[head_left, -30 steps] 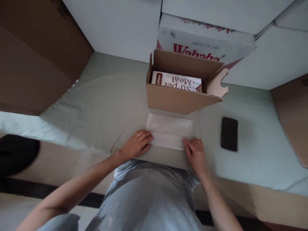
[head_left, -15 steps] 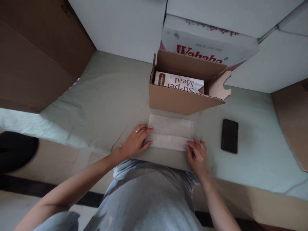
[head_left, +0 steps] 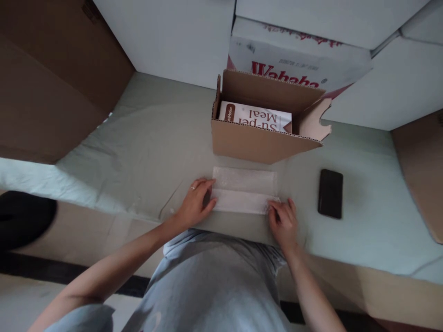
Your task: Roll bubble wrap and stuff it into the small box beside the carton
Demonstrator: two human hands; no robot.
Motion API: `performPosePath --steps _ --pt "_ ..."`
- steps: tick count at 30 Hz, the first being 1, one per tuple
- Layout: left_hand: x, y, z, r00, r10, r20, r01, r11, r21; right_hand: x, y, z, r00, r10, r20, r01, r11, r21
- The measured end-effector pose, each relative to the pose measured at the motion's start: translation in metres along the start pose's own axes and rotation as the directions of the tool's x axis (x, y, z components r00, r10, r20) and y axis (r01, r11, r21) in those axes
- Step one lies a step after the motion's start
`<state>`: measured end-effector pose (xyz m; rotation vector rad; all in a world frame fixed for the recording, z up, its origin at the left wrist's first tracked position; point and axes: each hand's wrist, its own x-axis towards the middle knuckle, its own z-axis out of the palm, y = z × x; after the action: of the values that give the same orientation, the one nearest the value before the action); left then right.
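Observation:
A flat, pale rectangular packet (head_left: 242, 202) lies on the cloth-covered surface. Its far half is translucent, and its near half is a whiter band with a crease between them; its exact kind is unclear. My left hand (head_left: 197, 203), with a ring on one finger, rests at the packet's left edge with thumb and fingertips apart. At the near right corner, my right hand (head_left: 284, 223) pinches the packet's edge between thumb and fingers. Just beyond stands an open cardboard box (head_left: 263, 140), holding a white carton (head_left: 258, 115) printed "Su-per Meal".
A black phone (head_left: 330, 193) lies right of my right hand. Large brown cartons stand at left (head_left: 58, 87) and right (head_left: 420, 170). A white printed box (head_left: 294, 53) is behind the open one, against white panels. The green cloth (head_left: 152, 138) covers the surface.
My left fingertips have drawn back slightly to the left, off the packet's top, to its edge. My right hand stays at the near right corner. The view has shifted a little.

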<state>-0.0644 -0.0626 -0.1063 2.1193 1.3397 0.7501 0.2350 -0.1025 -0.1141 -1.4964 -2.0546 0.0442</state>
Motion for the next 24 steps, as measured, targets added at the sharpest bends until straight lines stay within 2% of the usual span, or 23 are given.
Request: performPosePath --steps 3,10,11,13,16,18,20,22,24 --pt "0.001 0.001 0.004 0.999 -0.009 -0.043 0.01 1.0 0.017 0.003 0.0 0.0 1.0 -0.002 0.02 0.002 1.0 -0.01" --pt "0.0 -0.002 0.007 0.997 0.055 -0.053 -0.042 0.973 0.226 0.004 -0.003 -0.001 0.994 0.021 0.109 -0.009 0.995 -0.104" --pt "-0.001 -0.003 0.007 0.994 0.104 -0.037 -0.092 0.965 0.248 0.005 -0.004 -0.001 0.993 0.025 0.112 -0.011 0.991 -0.13" --pt "-0.002 -0.007 0.005 0.968 0.238 0.076 -0.25 0.934 0.256 0.006 -0.006 -0.003 0.994 0.042 0.102 -0.023 0.985 -0.174" --pt "0.001 -0.011 0.0 0.879 0.378 0.291 -0.438 0.88 0.181 0.006 -0.005 -0.008 0.999 0.01 0.053 0.0 0.984 -0.178" --pt "0.004 -0.012 -0.004 0.85 0.392 0.352 -0.461 0.876 0.139 0.005 -0.001 -0.012 0.993 -0.086 0.086 0.097 0.987 -0.127" --pt "0.005 -0.011 -0.008 0.844 0.379 0.38 -0.446 0.889 0.104 0.004 0.003 -0.013 0.963 -0.178 0.203 0.194 0.979 -0.058" --pt "0.004 -0.01 -0.009 0.847 0.359 0.392 -0.421 0.903 0.083 0.004 0.006 -0.012 0.929 -0.203 0.31 0.22 0.975 -0.02" --pt "0.001 -0.008 -0.007 0.862 0.341 0.376 -0.397 0.915 0.08 0.005 0.006 -0.01 0.933 -0.181 0.311 0.196 0.981 -0.017"
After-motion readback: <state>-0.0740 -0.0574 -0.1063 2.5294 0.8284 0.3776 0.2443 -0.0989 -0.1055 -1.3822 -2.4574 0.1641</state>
